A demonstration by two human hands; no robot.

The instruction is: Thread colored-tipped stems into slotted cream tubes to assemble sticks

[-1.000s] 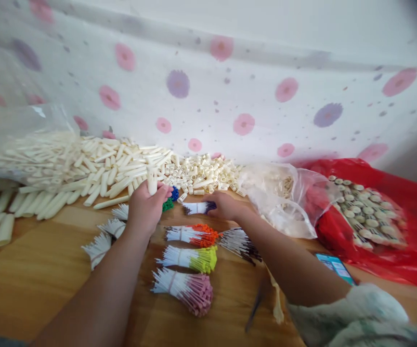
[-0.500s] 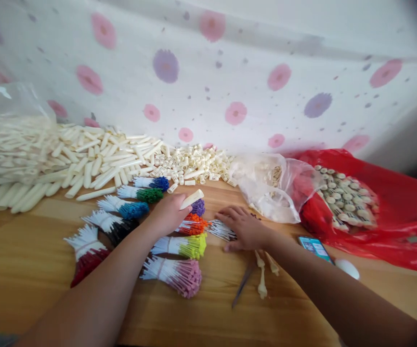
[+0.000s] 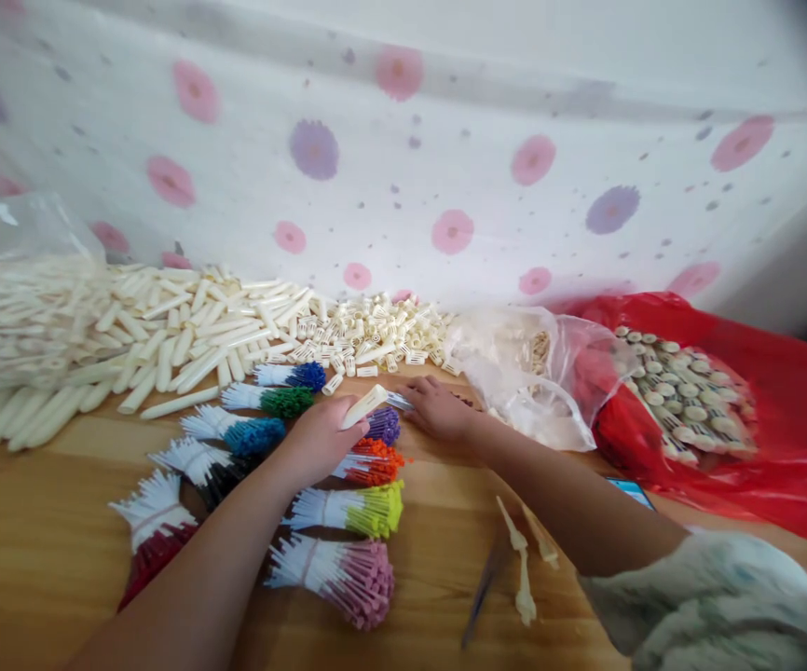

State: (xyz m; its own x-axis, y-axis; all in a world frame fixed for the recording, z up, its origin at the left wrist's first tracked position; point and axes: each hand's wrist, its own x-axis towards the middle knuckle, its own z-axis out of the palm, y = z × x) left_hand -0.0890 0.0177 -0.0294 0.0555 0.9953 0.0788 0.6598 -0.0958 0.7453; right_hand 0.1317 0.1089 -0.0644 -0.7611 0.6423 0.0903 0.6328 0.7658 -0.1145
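My left hand is closed round a cream plastic tube that points up to the right, above the purple-tipped bundle. My right hand rests just right of it, fingers curled on thin white sticks at the tube's open end. Banded bundles of white sticks with coloured tips lie around: orange, yellow-green, pink, blue, green, teal, dark red.
A heap of cream tubes and small slotted caps lines the flowered wall. A clear bag and a red bag of round caps lie right. Tweezers, cream pieces and a phone lie on the wooden table.
My left hand carried the tube from the heap down to the bundles. My right hand moved from the dark-tipped sticks on the table up to the tube's end.
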